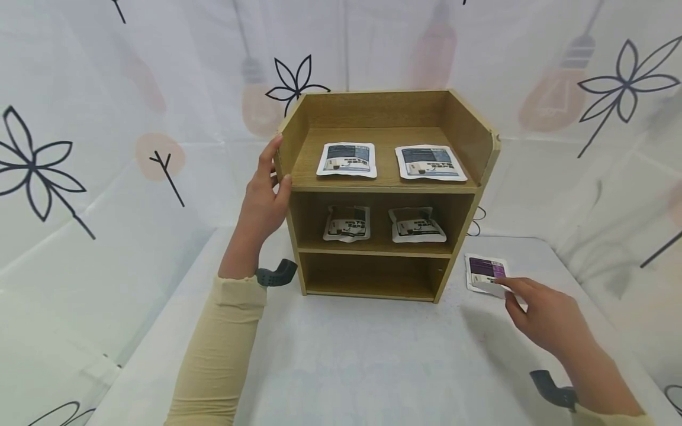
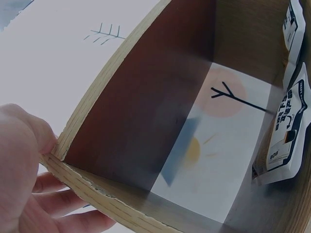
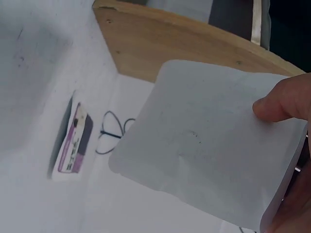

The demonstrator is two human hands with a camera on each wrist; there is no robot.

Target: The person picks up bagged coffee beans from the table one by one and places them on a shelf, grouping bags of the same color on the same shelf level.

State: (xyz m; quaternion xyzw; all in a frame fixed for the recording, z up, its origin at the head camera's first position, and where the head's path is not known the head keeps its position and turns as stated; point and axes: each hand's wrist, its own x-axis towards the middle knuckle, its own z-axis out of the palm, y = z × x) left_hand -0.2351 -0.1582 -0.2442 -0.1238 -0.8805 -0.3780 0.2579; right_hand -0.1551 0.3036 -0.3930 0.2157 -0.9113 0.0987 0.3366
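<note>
My left hand point(image 1: 264, 198) grips the front left edge of a small wooden shelf point(image 1: 373, 253), its thumb on the front and fingers around the outside in the left wrist view. At the right, my right hand point(image 1: 551, 316) pinches a flat pouch point(image 3: 209, 141) by one edge, the plain white back showing in the right wrist view. Beyond it, a pouch with a purple label point(image 1: 486, 267) lies on the table beside the shelf, partly overlapped by the held one in the head view.
Two blue-labelled pouches point(image 1: 347, 160) lie on the shelf's top board, and two dark-labelled pouches point(image 1: 347, 225) on the middle board. The bottom compartment point(image 1: 370, 277) sits just over the white table point(image 1: 373, 361). Behind hangs a patterned white curtain point(image 1: 202, 89).
</note>
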